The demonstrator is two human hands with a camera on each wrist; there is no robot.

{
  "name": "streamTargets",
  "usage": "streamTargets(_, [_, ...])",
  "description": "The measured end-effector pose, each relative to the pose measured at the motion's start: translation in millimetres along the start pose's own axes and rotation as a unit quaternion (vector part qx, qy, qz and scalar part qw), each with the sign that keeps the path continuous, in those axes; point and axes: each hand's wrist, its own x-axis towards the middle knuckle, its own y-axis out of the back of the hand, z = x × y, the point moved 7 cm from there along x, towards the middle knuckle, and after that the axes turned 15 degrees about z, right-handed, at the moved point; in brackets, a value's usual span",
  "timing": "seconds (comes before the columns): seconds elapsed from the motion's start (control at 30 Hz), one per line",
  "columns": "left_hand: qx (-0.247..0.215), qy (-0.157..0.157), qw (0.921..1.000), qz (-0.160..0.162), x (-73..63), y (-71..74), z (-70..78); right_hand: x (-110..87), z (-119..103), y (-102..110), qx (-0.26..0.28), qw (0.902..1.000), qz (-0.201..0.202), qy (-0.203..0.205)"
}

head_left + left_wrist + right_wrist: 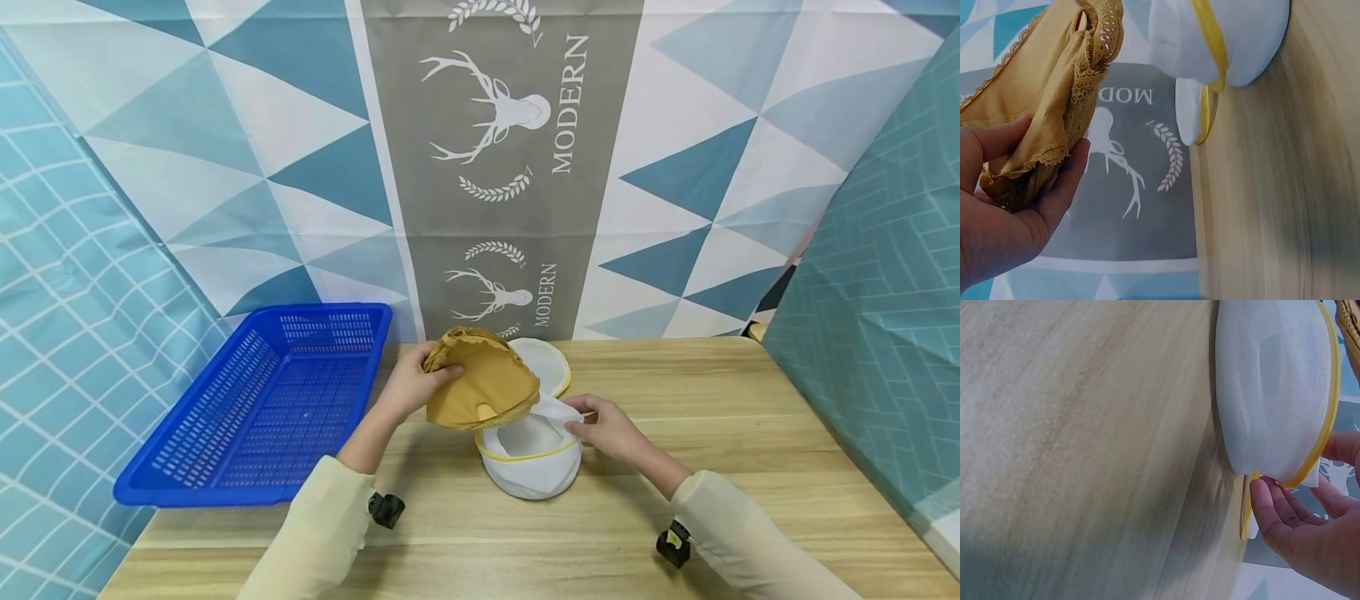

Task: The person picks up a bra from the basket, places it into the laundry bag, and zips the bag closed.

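Observation:
My left hand (pixel 408 379) grips a folded piece of mustard-yellow underwear (pixel 483 379) with lace edging, thumb on one face and fingers behind. It hangs above and left of a round white mesh laundry bag (pixel 532 479) with a yellow zipper rim. The bag stands unzipped on the table, its round lid (pixel 542 362) folded back behind it. My right hand (pixel 611 429) pinches the bag's right edge between thumb and fingers. In the right wrist view, fingertips (pixel 1263 494) sit low at the yellow rim (pixel 1329 419). The underwear covers part of the bag's opening in the head view.
A blue perforated plastic basket (pixel 258 492) stands at the left of the wooden table (pixel 750 467). Patterned cloth (pixel 502 208) hangs behind the table, with teal-toned sheets at both sides.

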Motion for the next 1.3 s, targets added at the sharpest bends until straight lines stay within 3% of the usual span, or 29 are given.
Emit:
streamTargets(0.67, [-0.06, 0.008, 0.998, -0.016, -5.9, -41.1, -1.2, -1.1, 0.2, 0.7, -0.009, 0.9999, -0.003, 0.009])
streamTargets(1.0, [-0.065, 0.016, 0.9977, -0.01, -7.9, -56.0, -5.0, -1.1, -0.2, 1.8, -0.031, 0.9994, -0.005, 0.018])
streamTargets(1.13, [-0.079, 0.016, 0.9967, -0.009, -13.9, -57.9, 4.8, -0.2, 0.4, 2.4, -0.041, 0.9989, -0.001, 0.021])
streamTargets(1.23, [-0.087, 0.021, 0.9959, -0.009, -15.5, -60.9, 3.9, 0.0, 0.8, 2.4, -0.039, 0.999, 0.0, 0.022])
streamTargets(1.3, [-0.091, 0.026, 0.9955, -0.008, -11.6, -66.5, -6.2, -0.2, 0.6, 2.3, -0.035, 0.9992, -0.001, 0.02])
